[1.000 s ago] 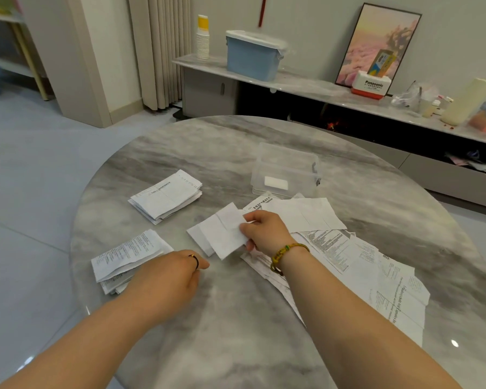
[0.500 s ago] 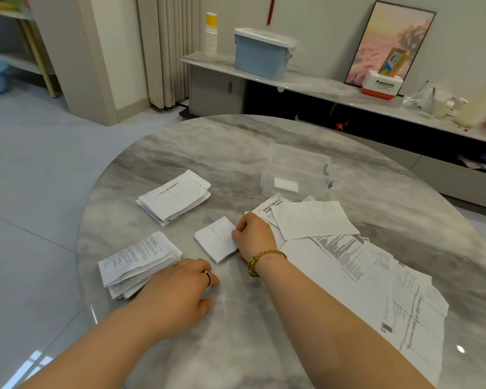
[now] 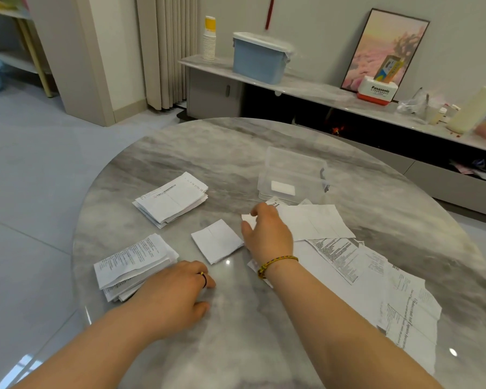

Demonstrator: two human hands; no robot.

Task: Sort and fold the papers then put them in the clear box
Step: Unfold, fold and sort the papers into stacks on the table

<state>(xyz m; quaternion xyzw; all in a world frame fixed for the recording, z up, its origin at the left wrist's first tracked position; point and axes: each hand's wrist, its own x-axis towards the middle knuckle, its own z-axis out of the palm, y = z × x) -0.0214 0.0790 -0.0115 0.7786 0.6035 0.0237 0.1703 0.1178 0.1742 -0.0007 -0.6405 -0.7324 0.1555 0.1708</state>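
A small folded white paper (image 3: 217,241) lies flat mid-table, with no hand on it. My right hand (image 3: 267,234) is just right of it, fingers spread and curled over the left edge of a spread of unfolded printed papers (image 3: 348,248); a corner of a sheet shows between thumb and finger, the grip unclear. My left hand (image 3: 177,290) rests loosely curled on the table beside a folded printed stack (image 3: 132,262). A second folded stack (image 3: 171,199) lies farther back. The clear box (image 3: 293,175) stands behind my right hand with one folded white paper (image 3: 283,188) inside.
The round grey marble table (image 3: 222,153) has its edge close on the left. Behind it runs a low shelf (image 3: 306,91) with a blue lidded bin (image 3: 260,57), paper cups, a framed picture and a Panasonic box.
My right hand pressed the small folded paper down, let it go on the table and moved right onto the unfolded pile. My left hand stayed put.
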